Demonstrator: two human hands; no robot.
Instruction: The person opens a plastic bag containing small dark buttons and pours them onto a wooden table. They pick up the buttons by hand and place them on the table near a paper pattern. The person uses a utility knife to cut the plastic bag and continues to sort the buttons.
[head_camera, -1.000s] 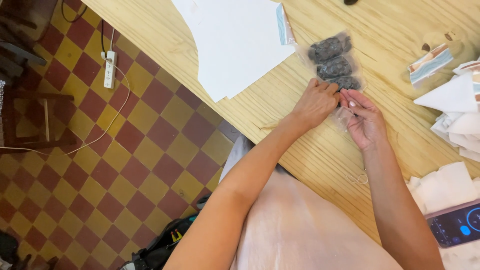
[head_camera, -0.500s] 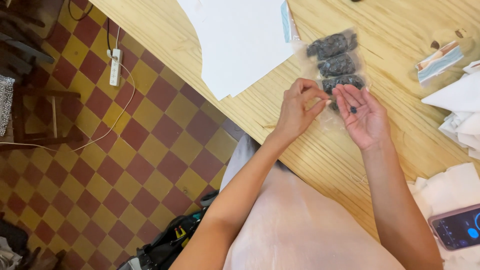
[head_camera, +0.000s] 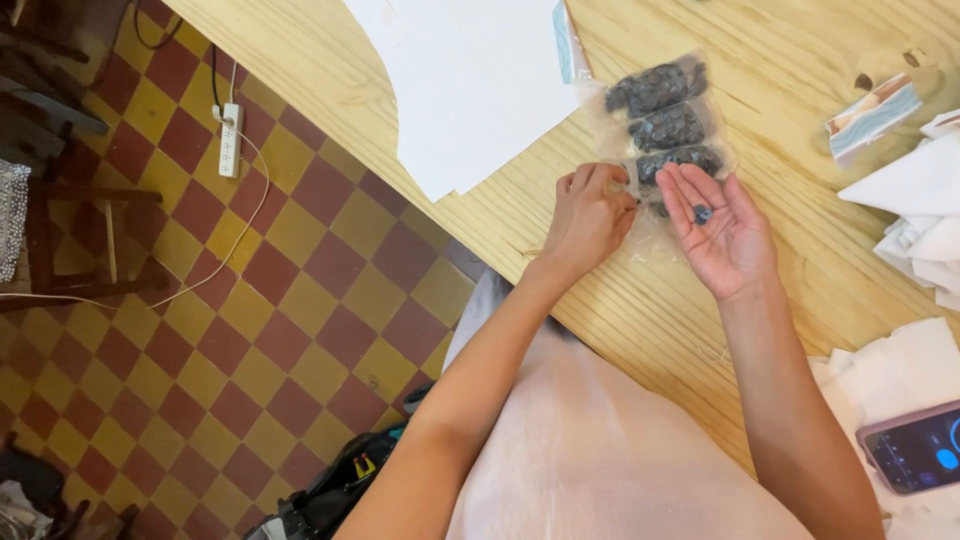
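1. Wooden table (head_camera: 800, 330) – pale planks running diagonally across the upper right of the view; everything below rests on it.
2. Checkered floor (head_camera: 200, 330) – red and yellow tiles at left, with a white power strip (head_camera: 230, 140) and its cord lying on them.
3. White paper sheets (head_camera: 470, 80) – overlapping near the table edge, just left of the bag.
4. White cloths (head_camera: 915, 195) – piled at the right edge; a phone (head_camera: 915, 448) with a lit screen lies lower right.
5. Clear plastic bag (head_camera: 655, 125) – flat on the table, holding three dark lumpy clusters in a row, its near end under the hands.
6. Left hand (head_camera: 588, 222) – knuckles up, fingers curled in and pinched at the bag's near edge.
7. Right hand (head_camera: 722, 235) – palm up, fingers spread wide, lying over the bag's near end.
8. Small dark bead (head_camera: 702, 213) – resting loose on the open right palm.
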